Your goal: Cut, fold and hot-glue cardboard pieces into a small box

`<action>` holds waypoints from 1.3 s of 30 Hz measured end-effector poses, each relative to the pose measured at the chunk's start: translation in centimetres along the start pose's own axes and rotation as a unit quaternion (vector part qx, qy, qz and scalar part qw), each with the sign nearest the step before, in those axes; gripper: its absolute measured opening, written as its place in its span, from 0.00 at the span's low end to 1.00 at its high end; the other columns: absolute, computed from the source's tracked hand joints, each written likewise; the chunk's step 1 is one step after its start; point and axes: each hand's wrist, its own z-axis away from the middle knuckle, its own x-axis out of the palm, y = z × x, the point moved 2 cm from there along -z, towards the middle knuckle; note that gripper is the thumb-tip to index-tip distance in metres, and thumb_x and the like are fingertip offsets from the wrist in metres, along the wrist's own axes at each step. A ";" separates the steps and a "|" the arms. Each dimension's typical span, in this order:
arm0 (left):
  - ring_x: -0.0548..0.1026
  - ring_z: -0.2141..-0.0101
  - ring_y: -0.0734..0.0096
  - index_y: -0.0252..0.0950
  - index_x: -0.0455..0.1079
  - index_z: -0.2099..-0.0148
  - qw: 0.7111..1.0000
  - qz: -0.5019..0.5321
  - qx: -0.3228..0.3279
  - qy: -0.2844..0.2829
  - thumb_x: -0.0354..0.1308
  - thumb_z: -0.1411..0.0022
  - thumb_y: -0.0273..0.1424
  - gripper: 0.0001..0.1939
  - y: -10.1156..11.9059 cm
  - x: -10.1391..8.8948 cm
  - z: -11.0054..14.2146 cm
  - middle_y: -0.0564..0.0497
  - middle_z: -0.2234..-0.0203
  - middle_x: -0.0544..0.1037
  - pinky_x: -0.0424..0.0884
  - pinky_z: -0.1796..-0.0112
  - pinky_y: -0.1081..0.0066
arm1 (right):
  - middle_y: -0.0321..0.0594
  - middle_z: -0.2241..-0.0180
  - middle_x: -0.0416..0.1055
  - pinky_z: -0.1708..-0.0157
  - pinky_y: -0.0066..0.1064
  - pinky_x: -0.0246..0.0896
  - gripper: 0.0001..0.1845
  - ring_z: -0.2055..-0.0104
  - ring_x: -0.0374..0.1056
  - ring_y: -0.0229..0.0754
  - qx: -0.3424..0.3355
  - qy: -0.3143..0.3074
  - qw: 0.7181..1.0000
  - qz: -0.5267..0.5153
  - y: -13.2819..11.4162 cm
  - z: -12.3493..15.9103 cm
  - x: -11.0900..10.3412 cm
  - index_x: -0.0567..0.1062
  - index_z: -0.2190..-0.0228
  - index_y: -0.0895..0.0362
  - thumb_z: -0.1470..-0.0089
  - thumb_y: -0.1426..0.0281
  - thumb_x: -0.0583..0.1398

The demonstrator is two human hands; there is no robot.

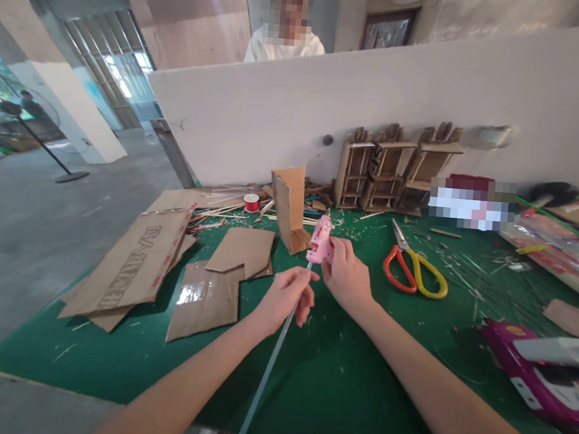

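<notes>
My right hand [348, 274] grips a small pink glue gun [320, 239] above the green table mat [356, 383], nozzle pointing away from me. A long clear glue stick [271, 359] runs from the back of the gun down toward me. My left hand [286, 297] pinches that stick just behind the gun. A folded cardboard piece [288, 203] stands upright right beyond the gun's tip.
Flat cardboard sheets [135, 265] lie to the left. Orange and yellow scissors [413, 270] rest right of my hands. Small cardboard shelf models [388, 168] lean on the white divider [379, 97], a person behind it. A red spool [251, 202] and a magenta object [538, 374] are nearby.
</notes>
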 end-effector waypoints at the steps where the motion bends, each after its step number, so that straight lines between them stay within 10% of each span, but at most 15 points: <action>1: 0.71 0.83 0.74 0.34 0.64 0.52 1.000 0.006 -0.019 -0.012 0.53 0.38 0.49 0.23 0.0 0.1 0.0 0.53 0.77 0.72 0.66 0.86 0.75 | 0.53 0.53 0.70 0.70 0.34 0.63 0.20 0.61 0.70 0.49 0.031 -0.006 0.999 -0.041 0.3 -0.1 0.2 0.67 0.51 0.61 0.46 0.71 0.54; 6: 0.76 0.63 0.59 0.34 0.61 0.44 0.999 0.005 -0.006 -0.038 0.49 0.38 0.53 0.31 0.1 0.1 0.4 0.40 0.58 0.72 0.77 0.73 0.62 | 0.46 0.69 0.73 0.68 0.36 0.64 0.10 0.67 0.70 0.48 0.224 -0.034 0.941 -0.250 2.8 -0.7 0.9 0.71 0.66 0.58 0.49 0.65 0.56; 13: 0.61 0.41 0.53 0.42 0.52 0.36 0.872 -0.292 0.255 0.299 0.61 0.43 0.45 0.37 4.2 -6.3 -2.0 0.39 0.40 0.59 0.63 0.44 0.53 | 0.32 0.88 0.65 0.80 0.28 0.62 0.16 0.84 0.65 0.39 0.286 -0.131 0.884 -0.346 3.1 -0.7 1.1 0.73 0.69 0.59 0.46 0.58 0.55; 18: 0.47 0.34 0.49 0.45 0.34 0.31 0.884 -0.315 0.274 0.210 0.68 0.52 0.47 0.58 7.8 -9.5 -7.5 0.37 0.32 0.42 0.52 0.39 0.51 | 0.33 0.90 0.64 0.84 0.25 0.58 0.19 0.87 0.62 0.36 0.274 -0.200 0.861 -0.379 2.2 -0.9 0.8 0.74 0.74 0.59 0.47 0.55 0.58; 22: 0.60 0.39 0.50 0.44 0.40 0.32 0.901 -0.305 0.278 0.132 0.70 0.55 0.46 0.56 8.6 -8.8 -10.1 0.36 0.36 0.54 0.61 0.43 0.53 | 0.32 0.90 0.64 0.84 0.24 0.58 0.19 0.87 0.62 0.35 0.273 -0.207 0.859 -0.380 2.3 -0.9 0.5 0.75 0.73 0.59 0.46 0.56 0.58; 32: 0.56 0.38 0.45 0.40 0.45 0.33 0.857 -0.342 0.306 0.235 0.69 0.54 0.46 0.53 8.6 -5.5 -8.7 0.35 0.39 0.59 0.57 0.42 0.51 | 0.32 0.90 0.64 0.83 0.29 0.60 0.19 0.87 0.63 0.39 0.294 -0.120 0.879 -0.354 2.7 0.1 -1.0 0.73 0.73 0.58 0.45 0.55 0.56; 39: 0.69 0.47 0.46 0.40 0.40 0.30 0.875 -0.350 0.244 0.229 0.70 0.57 0.48 0.60 10.5 -7.8 -8.4 0.37 0.49 0.69 0.65 0.48 0.51 | 0.32 0.89 0.61 0.83 0.29 0.57 0.21 0.86 0.60 0.38 0.265 -0.027 0.883 -0.386 2.6 1.6 -3.2 0.72 0.75 0.57 0.44 0.53 0.56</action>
